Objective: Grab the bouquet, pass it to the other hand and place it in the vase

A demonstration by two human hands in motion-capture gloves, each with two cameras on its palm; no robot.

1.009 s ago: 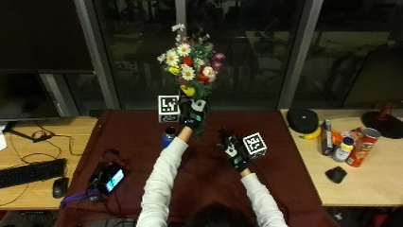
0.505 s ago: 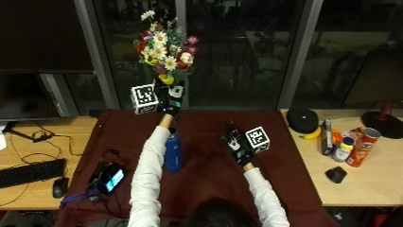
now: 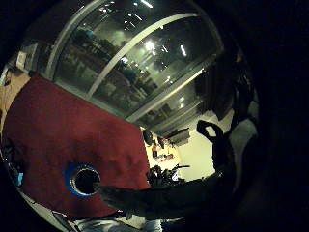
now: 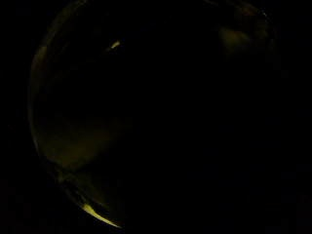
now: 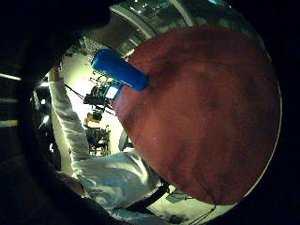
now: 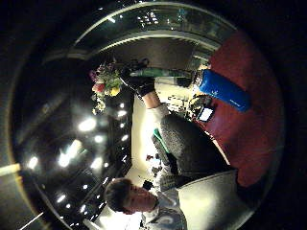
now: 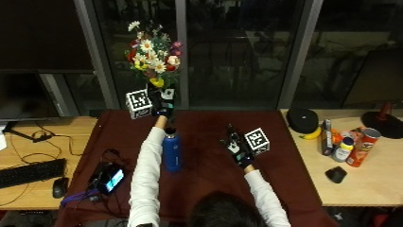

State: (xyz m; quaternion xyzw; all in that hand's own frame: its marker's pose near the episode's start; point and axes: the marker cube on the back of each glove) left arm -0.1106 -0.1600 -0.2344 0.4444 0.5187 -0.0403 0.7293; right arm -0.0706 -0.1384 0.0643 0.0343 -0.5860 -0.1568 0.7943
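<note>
My left hand point(image 7: 161, 107) grips the stems of the bouquet point(image 7: 151, 52) of white, red and yellow flowers, held upright above the far edge of the dark red table point(image 7: 207, 179). The blue vase point(image 7: 171, 152), shaped like a bottle, stands just nearer than that hand, beside my left forearm. The left little finger side palm view looks down on the vase's open mouth point(image 3: 83, 179), with the dark stems point(image 3: 149, 200) close beside it. My right hand point(image 7: 235, 145) hovers open over the table, right of the vase, holding nothing. The right thumb side palm view shows bouquet point(image 6: 104, 86), left hand point(image 6: 139, 84) and vase point(image 6: 224, 90).
A device with a lit screen point(image 7: 110, 178) and cables lie on the table's left part. A keyboard point(image 7: 30, 173) and mouse point(image 7: 60, 187) sit on the left desk. Cans, a bottle point(image 7: 342, 149) and a banana point(image 7: 310, 134) stand on the right desk. Windows rise behind.
My left hand has carried the bouquet leftward, up, then slightly down, uncovering the blue vase. My right hand has barely moved.
</note>
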